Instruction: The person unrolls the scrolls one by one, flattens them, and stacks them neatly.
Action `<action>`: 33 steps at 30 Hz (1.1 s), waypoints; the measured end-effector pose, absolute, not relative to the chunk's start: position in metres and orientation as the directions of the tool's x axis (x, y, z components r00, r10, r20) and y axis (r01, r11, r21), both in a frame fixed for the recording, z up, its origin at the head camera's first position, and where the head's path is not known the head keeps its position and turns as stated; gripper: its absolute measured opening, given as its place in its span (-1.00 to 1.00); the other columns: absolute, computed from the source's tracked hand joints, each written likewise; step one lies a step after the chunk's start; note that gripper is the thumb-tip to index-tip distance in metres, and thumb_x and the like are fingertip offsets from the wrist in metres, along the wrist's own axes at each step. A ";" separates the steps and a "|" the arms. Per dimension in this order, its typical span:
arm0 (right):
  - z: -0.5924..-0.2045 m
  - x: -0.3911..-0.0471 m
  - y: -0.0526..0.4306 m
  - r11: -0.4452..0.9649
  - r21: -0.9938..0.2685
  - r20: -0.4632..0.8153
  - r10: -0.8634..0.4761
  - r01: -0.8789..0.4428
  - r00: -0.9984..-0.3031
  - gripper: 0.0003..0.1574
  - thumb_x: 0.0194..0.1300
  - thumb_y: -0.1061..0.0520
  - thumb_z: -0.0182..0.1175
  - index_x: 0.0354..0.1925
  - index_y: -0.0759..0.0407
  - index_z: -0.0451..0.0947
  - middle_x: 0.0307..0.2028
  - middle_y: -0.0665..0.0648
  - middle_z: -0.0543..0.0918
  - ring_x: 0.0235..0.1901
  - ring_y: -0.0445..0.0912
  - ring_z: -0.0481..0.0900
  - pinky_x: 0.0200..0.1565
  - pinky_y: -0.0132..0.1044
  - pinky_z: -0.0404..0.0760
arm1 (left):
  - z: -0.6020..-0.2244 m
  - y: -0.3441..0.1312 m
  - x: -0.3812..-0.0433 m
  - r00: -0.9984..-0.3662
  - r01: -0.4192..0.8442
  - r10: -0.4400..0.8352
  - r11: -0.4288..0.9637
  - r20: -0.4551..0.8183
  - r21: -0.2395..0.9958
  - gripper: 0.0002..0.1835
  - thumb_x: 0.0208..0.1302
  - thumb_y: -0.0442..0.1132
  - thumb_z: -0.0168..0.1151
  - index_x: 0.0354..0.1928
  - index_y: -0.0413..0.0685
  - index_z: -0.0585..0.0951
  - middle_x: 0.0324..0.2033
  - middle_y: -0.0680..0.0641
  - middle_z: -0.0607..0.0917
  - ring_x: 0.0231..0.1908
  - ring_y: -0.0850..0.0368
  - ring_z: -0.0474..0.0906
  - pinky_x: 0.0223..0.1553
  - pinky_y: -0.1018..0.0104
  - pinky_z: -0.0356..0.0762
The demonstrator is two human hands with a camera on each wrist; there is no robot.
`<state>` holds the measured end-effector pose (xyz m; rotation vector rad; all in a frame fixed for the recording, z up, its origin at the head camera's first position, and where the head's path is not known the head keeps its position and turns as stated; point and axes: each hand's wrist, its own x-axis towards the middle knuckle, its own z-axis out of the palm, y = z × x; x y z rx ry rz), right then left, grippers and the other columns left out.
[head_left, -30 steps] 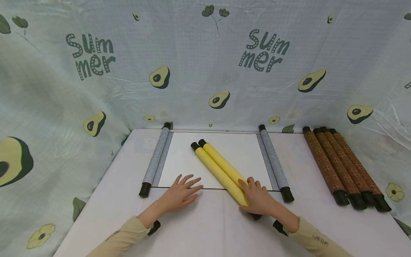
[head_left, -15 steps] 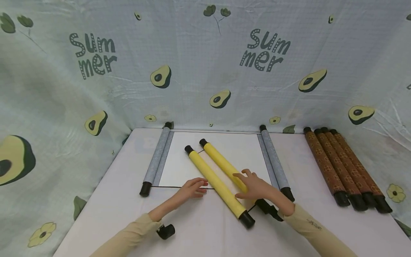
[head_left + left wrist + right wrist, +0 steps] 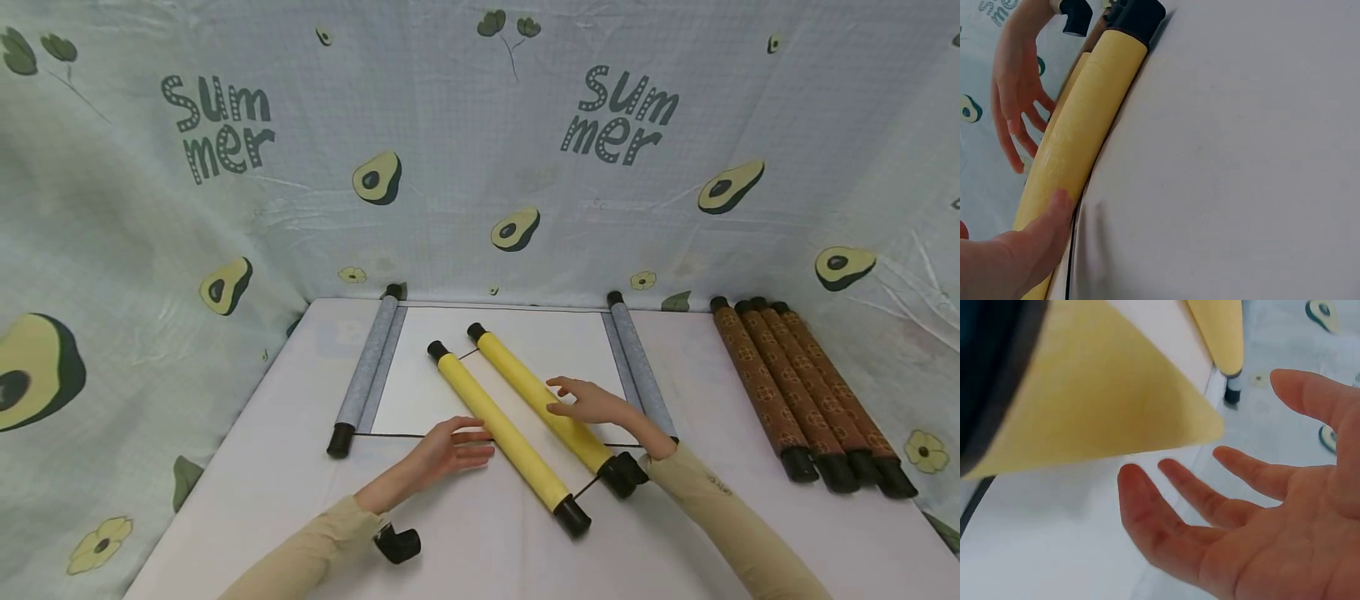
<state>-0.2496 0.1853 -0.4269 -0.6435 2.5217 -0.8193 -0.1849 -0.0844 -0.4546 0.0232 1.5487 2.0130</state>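
Lightness is to be expected here from the yellow scroll (image 3: 525, 417): stiff rollers, probably, with a thin, easily creased strip between, and a smooth, perhaps slightly slippery covering that may turn under a push. It is best taken by the black end caps (image 3: 572, 517), 2 at a time, so that the strip is not strained.

And there it is, laid aslant mid-table (image 3: 262, 500), partly over a white sheet (image 3: 420, 358) flanked by grey rollers (image 3: 367, 367). Its 2 yellow rollers (image 3: 504, 433) are parted, and a narrow pale strip edged in black is bared between them. Nothing is grasped: the left hand's (image 3: 450, 452) fingers are stretched out, apparently touching 1 roller; the right hand's (image 3: 592, 402) are loosely spread at the other, contact unclear.
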 end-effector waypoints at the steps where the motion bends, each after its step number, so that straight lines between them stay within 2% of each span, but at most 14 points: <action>1: -0.428 -0.253 0.186 0.714 -0.650 -0.258 -0.529 -0.260 -0.808 -0.25 0.28 -0.12 -0.01 0.28 0.25 0.11 0.11 0.40 0.36 -0.06 0.14 0.50 -0.14 -0.10 0.52 | -0.455 -0.084 -0.185 -0.822 -0.456 0.457 -0.170 -0.340 0.874 -0.46 0.38 -0.15 -0.39 0.26 -0.42 0.07 0.19 -0.47 0.23 0.12 -0.25 0.35 0.13 0.01 0.32; 4: -0.430 -0.261 0.188 0.677 -0.723 -0.320 -0.506 -0.138 -0.801 -0.26 0.28 -0.13 -0.02 0.29 0.19 0.09 0.16 0.36 0.33 -0.13 0.03 0.49 -0.19 -0.18 0.52 | -0.455 -0.082 -0.186 -0.816 -0.497 0.451 -0.227 -0.362 0.837 -0.44 0.37 -0.13 -0.37 0.26 -0.41 0.04 0.20 -0.48 0.19 0.15 -0.28 0.31 0.17 -0.03 0.26; 7: -0.430 -0.268 0.188 0.638 -0.768 -0.358 -0.495 -0.052 -0.792 -0.26 0.28 -0.14 -0.03 0.30 0.16 0.09 0.19 0.36 0.29 -0.11 0.02 0.46 -0.17 -0.19 0.53 | -0.456 -0.081 -0.189 -0.809 -0.528 0.443 -0.263 -0.385 0.807 -0.42 0.35 -0.11 -0.36 0.27 -0.39 0.01 0.21 -0.48 0.17 0.16 -0.28 0.29 0.19 -0.04 0.22; 12: -0.426 -0.277 0.186 0.608 -0.794 -0.394 -0.502 0.010 -0.770 -0.27 0.32 -0.14 -0.10 0.31 0.19 0.06 0.24 0.35 0.23 0.06 0.17 0.40 -0.07 -0.12 0.52 | -0.459 -0.080 -0.194 -0.794 -0.575 0.445 -0.324 -0.415 0.751 -0.41 0.35 -0.08 -0.40 0.28 -0.36 -0.03 0.21 -0.50 0.14 0.19 -0.32 0.21 0.21 -0.06 0.16; 17: -0.426 -0.287 0.183 0.575 -0.813 -0.432 -0.488 0.093 -0.759 -0.31 0.34 -0.13 -0.15 0.30 0.19 0.08 0.20 0.32 0.30 0.03 0.13 0.45 -0.07 -0.13 0.53 | -0.461 -0.082 -0.197 -0.768 -0.619 0.475 -0.379 -0.429 0.688 -0.37 0.35 -0.02 -0.45 0.32 -0.31 -0.10 0.23 -0.51 0.08 0.24 -0.36 0.08 0.24 -0.07 0.09; 21: -0.429 -0.296 0.182 0.537 -0.831 -0.453 -0.502 0.145 -0.737 -0.32 0.37 -0.12 -0.21 0.31 0.19 0.05 0.22 0.35 0.25 0.06 0.15 0.43 -0.06 -0.13 0.52 | -0.460 -0.081 -0.198 -0.760 -0.635 0.490 -0.415 -0.428 0.652 -0.36 0.35 0.02 -0.46 0.32 -0.27 -0.12 0.24 -0.51 0.05 0.26 -0.37 0.03 0.25 -0.07 0.07; 27: -0.432 -0.301 0.182 0.517 -0.839 -0.469 -0.528 0.171 -0.708 -0.35 0.40 -0.11 -0.28 0.33 0.18 0.02 0.26 0.38 0.17 0.13 0.25 0.33 -0.05 -0.05 0.50 | -0.457 -0.077 -0.199 -0.754 -0.642 0.512 -0.439 -0.411 0.629 -0.36 0.35 0.02 -0.46 0.34 -0.23 -0.15 0.27 -0.50 -0.01 0.28 -0.36 -0.02 0.26 -0.10 0.03; 33: -0.433 -0.302 0.177 0.489 -0.840 -0.497 -0.518 0.236 -0.696 -0.33 0.38 -0.12 -0.23 0.33 0.16 0.03 0.28 0.33 0.15 0.19 0.29 0.23 -0.11 0.02 0.51 | -0.454 -0.071 -0.201 -0.769 -0.626 0.498 -0.462 -0.401 0.628 -0.37 0.35 0.00 -0.45 0.35 -0.22 -0.13 0.29 -0.45 -0.01 0.27 -0.37 0.00 0.26 -0.12 0.03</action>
